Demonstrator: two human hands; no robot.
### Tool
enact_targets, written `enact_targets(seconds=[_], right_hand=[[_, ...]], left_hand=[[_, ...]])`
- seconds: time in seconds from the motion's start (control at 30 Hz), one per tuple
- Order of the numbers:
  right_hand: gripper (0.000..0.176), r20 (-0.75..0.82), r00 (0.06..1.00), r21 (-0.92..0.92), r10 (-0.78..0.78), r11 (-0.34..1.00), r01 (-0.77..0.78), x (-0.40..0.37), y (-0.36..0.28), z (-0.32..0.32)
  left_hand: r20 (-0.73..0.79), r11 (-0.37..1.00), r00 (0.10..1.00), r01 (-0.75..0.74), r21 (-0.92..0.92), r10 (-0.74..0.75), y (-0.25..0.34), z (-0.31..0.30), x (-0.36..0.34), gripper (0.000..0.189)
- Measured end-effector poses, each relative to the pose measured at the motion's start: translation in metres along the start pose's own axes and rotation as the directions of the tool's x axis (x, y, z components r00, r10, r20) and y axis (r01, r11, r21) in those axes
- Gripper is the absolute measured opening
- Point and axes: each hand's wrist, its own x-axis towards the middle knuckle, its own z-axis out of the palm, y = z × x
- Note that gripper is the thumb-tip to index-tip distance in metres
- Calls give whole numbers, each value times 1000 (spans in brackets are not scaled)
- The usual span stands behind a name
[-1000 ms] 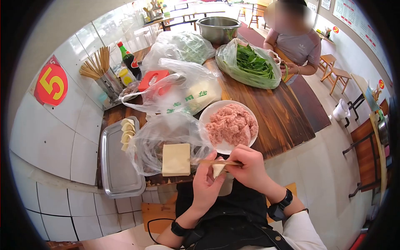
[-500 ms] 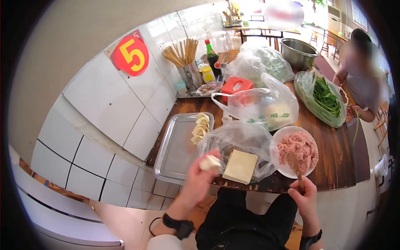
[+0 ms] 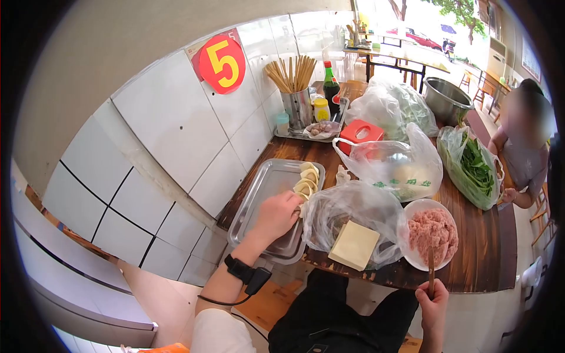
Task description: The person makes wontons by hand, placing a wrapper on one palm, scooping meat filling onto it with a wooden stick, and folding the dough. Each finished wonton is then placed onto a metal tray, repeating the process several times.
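Note:
My left hand (image 3: 279, 215) reaches over the metal tray (image 3: 257, 200), its fingers pressed together at the lower end of a row of folded dumplings (image 3: 307, 181); a bit of pale dough shows by the fingertips. My right hand (image 3: 433, 299) is closed around the handle of a wooden spatula (image 3: 431, 272), whose tip rests in the minced meat (image 3: 432, 232) in a white bowl (image 3: 406, 250). Between the hands, a stack of square yellowish wrappers (image 3: 354, 245) lies on a clear plastic bag (image 3: 323, 220).
Behind are plastic bags, a red tissue box (image 3: 361, 134), a chopstick holder (image 3: 296, 109), a dark bottle (image 3: 331, 91) and a steel pot (image 3: 447, 100). Leafy greens (image 3: 475, 165) lie in a bag at the right, beside a person (image 3: 524, 147). A tiled wall stands left.
My left hand has moved from beside the wrappers to the row on the tray, carrying the dumpling there. My right hand still holds the spatula in the meat. The view has shifted.

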Motion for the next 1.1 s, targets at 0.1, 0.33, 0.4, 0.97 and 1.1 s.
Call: enact_targets(seconds=[0.1, 0.33, 0.4, 0.97, 1.1], right_hand=[[12, 7, 1000, -18, -5, 1000, 5, 1, 2, 1], [11, -3, 1000, -18, -5, 1000, 4, -1, 6, -3], [11, -6, 1000, -32, -11, 999, 10, -1, 5, -2], [12, -15, 996, -276, -90, 958, 82, -3, -8, -24], [12, -150, 965, -407, -214, 903, 137, 5, -26, -34]], left_hand=[[-46, 1000, 999, -2, 20, 3, 3, 3, 2, 32], [-219, 956, 962, 97, -277, -161, 32, 1, -3, 42], [-257, 915, 951, 60, -398, -174, 56, 6, -4, 45], [-64, 996, 998, -18, -88, 13, 152, 9, -29, 40], [-31, 960, 977, -212, -184, 210, 178, 26, -27, 34]])
